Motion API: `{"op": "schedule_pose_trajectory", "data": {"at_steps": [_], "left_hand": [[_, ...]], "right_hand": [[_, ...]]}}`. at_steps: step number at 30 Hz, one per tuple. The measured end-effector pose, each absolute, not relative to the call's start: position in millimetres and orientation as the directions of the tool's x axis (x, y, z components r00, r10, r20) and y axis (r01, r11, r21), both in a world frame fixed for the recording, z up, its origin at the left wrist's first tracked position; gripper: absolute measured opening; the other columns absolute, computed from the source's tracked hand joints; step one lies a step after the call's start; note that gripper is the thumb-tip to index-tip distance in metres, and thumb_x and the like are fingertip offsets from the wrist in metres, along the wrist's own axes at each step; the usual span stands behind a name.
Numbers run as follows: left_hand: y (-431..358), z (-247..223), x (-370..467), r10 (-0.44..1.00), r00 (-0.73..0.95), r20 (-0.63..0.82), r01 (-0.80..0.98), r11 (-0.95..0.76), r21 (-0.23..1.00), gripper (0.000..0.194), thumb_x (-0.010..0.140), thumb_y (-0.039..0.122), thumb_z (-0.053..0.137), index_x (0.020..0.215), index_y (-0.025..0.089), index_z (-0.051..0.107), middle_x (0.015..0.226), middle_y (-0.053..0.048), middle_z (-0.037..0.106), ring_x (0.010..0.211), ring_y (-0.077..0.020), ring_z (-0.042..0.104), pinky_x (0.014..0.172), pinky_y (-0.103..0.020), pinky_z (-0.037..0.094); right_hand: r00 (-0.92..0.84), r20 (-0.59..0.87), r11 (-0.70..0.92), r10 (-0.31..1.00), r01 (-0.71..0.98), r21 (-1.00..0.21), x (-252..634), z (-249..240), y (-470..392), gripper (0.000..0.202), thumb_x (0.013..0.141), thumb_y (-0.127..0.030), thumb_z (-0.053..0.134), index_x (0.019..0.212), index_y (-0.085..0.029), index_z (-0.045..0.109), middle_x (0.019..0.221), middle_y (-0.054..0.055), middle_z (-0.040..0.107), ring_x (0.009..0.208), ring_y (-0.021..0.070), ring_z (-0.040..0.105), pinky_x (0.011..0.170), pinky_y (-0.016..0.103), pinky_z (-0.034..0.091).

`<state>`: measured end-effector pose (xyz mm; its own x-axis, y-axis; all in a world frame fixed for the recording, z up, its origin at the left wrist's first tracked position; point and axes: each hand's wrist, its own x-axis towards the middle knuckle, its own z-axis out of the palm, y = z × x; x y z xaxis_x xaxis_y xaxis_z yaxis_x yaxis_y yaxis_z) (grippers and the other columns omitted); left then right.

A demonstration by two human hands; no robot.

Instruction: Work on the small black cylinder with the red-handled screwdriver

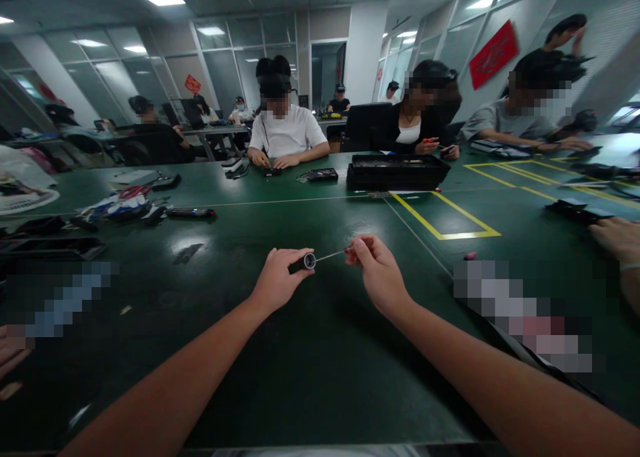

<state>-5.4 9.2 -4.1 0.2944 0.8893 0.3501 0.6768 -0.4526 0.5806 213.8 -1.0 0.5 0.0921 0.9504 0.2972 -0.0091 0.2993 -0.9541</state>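
Near the middle of the green table (300, 390), my left hand (280, 280) grips a small black cylindrical part (309, 262) between thumb and fingers, its round, light-rimmed end facing me. To its right, my right hand (375, 267) pinches the reddish handle of a thin metal screwdriver-like tool (330, 255). The tool's shaft points left, and its tip is at the rim of the cylindrical part. Whether the tip is inside or only touching I cannot tell.
A black box (397, 172) stands across the table. Cables and tools (130, 204) lie at the left, with a black tray (55, 249) nearer me. Another person's hand (617, 240) is at the right edge, another (13, 350) at the left. Several people sit around.
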Motion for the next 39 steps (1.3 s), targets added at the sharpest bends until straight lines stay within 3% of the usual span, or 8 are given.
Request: {"op": "schedule_pose_trajectory", "data": {"at_steps": [10, 25, 39], "left_hand": [[9.4, -6.5, -4.7, 0.880, 0.298, 0.369, 0.665, -0.469, 0.582, 0.038, 0.086, 0.026, 0.074, 0.123, 0.031, 0.067, 0.122, -0.003, 0.070, 0.116, -0.0256, 0.061, 0.109, -0.053, 0.035], [3.9, 0.5, -2.6, 0.902, 0.281, 0.327, 0.665, -0.429, 0.612, 0.038, 0.085, 0.026, 0.074, 0.122, 0.030, 0.068, 0.118, -0.003, 0.071, 0.108, -0.0263, 0.061, 0.103, -0.050, 0.041], [5.9, -1.5, -3.8, 0.899, 0.275, 0.340, 0.658, -0.434, 0.616, 0.038, 0.085, 0.025, 0.075, 0.122, 0.030, 0.068, 0.118, -0.002, 0.071, 0.108, -0.0256, 0.061, 0.106, -0.052, 0.038]], "right_hand": [[-0.044, 0.401, 0.401, 0.915, 0.195, -0.895, 212.1, 8.6, -12.1, 0.017, 0.096, -0.040, 0.053, 0.101, -0.024, 0.059, 0.088, 0.003, 0.068, 0.082, 0.0197, 0.066, 0.078, 0.037, 0.052], [0.017, 0.397, 0.387, 0.918, 0.185, -0.903, 213.9, 6.4, -12.5, 0.019, 0.097, -0.041, 0.054, 0.101, -0.024, 0.061, 0.089, 0.004, 0.069, 0.083, 0.0203, 0.067, 0.080, 0.038, 0.053], [0.017, 0.387, 0.380, 0.922, 0.147, -0.913, 212.4, 6.9, -11.2, 0.020, 0.095, -0.041, 0.055, 0.098, -0.022, 0.061, 0.087, 0.005, 0.070, 0.081, 0.0203, 0.067, 0.077, 0.036, 0.052]]}}
